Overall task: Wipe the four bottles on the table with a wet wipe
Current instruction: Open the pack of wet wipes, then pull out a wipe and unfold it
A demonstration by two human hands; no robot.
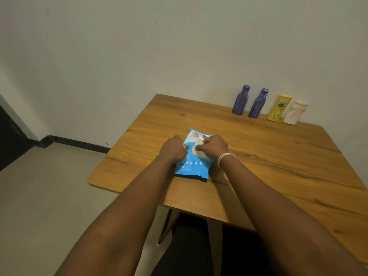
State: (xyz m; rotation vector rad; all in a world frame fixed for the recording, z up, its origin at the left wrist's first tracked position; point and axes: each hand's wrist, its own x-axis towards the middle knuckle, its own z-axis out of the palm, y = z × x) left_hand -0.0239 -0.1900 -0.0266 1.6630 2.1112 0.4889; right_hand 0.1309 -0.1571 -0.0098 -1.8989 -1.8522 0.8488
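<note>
Head view, wipe pack (192, 166) lengthwise away, bottles (240, 100) upright

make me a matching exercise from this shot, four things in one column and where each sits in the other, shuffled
Things:
1. yellow bottle
2. white bottle
3. wet wipe pack
4. white wristband

Places:
A. right end of the bottle row
B. on the right wrist
C. under both hands
D. between a blue bottle and the white one

Pairs: 1-D, 2-A, 3-C, 4-B
</note>
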